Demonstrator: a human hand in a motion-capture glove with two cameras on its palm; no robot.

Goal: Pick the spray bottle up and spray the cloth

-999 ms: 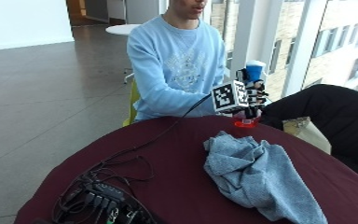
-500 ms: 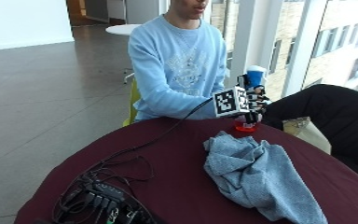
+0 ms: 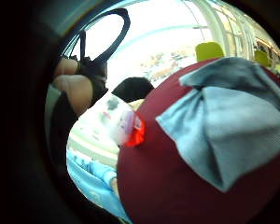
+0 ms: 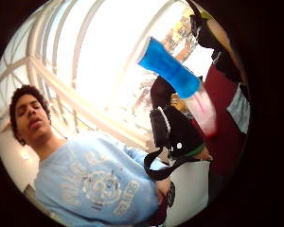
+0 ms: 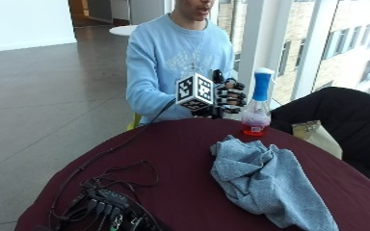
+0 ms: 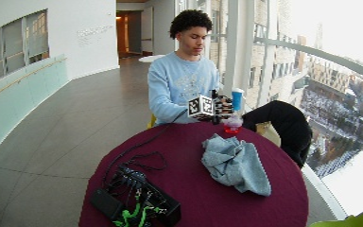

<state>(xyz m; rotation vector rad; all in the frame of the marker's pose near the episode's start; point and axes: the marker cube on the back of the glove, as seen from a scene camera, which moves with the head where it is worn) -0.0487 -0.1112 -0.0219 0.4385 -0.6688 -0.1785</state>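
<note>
While the spray bottle point(image 5: 257, 108) stands upright on the maroon table point(image 5: 185, 159), we see our gloved right hand point(image 5: 227, 98) just beside it at nine o'clock, fingers curled, grasping nothing; grey cloth point(image 5: 265, 180) lies near, toward five o'clock.

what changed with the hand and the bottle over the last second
The gloved right hand has let go of the spray bottle and drawn back toward the person, leaving a gap. The bottle now stands on the table, not lifted. The cloth stayed where it was.
</note>
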